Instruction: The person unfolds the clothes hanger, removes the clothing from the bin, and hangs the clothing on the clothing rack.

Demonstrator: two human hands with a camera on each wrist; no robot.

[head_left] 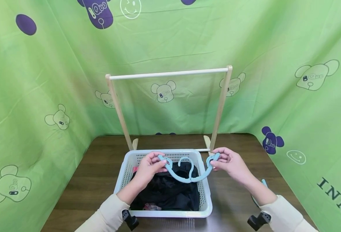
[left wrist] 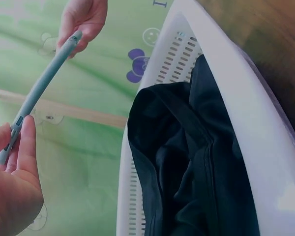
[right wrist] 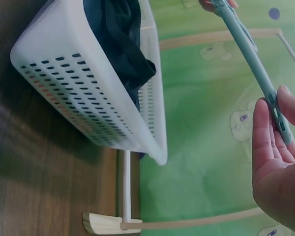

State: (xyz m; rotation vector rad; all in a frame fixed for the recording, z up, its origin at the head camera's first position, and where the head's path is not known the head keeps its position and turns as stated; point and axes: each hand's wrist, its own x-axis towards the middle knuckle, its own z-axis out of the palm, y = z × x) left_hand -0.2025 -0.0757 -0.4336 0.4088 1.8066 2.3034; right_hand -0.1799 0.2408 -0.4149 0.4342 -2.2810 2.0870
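Low in the centre of the frame, the left hand [head_left: 148, 167] and right hand [head_left: 233, 163] pinch opposite ends of a light-blue clothes hanger [head_left: 185, 180] between their fingers, presumably for balance, above the white laundry basket [head_left: 170, 214] (black clothing [head_left: 170, 195] lies bunched inside).

Light-blue hanger [head_left: 190, 180], arms spread, apparently over the basket [head_left: 170, 214].

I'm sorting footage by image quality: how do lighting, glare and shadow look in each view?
Head view: bright, the outline of the blue hanger clear, but folds in the black cloth hard to make out; left wrist view: dimmer, with a pale glare patch on the white basket at lower right; right wrist view: also dim, with a dark shadow on the table beside the white basket.
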